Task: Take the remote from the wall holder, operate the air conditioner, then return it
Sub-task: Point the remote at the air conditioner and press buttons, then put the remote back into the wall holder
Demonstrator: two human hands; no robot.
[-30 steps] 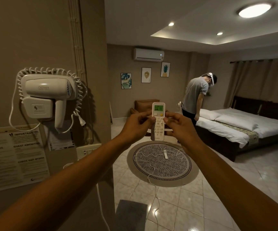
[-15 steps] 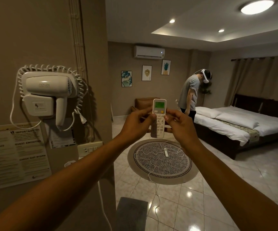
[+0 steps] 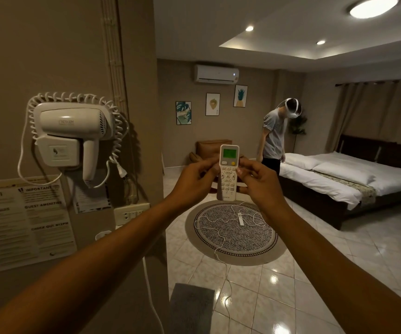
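Since a moment ago, the person (image 3: 275, 138) by the bed (image 3: 353, 175) has straightened up and shifted left, while my view has tipped slightly so the air conditioner (image 3: 216, 74) sits a touch lower on the far wall. Both my arms stay stretched out in front of me with the remote (image 3: 228, 173) held upright between my hands, its green screen lit and facing me. My left hand (image 3: 195, 180) closes around the remote's left edge, thumb resting on the buttons near the middle. My right hand (image 3: 258, 180) grips the right edge, thumb on the keypad just beside the yellow button. So the grip on each side is closed on the remote, which points toward the air conditioner mounted high on the wall above three framed pictures (image 3: 212, 104). To my left a white hair dryer (image 3: 71, 131) hangs on the wall with its coiled cord looped around it, above printed notices (image 3: 23, 220). Below my hands a round patterned rug (image 3: 233, 233) lies on the tiled floor with a thin white cable (image 3: 219, 251) strewn across it.
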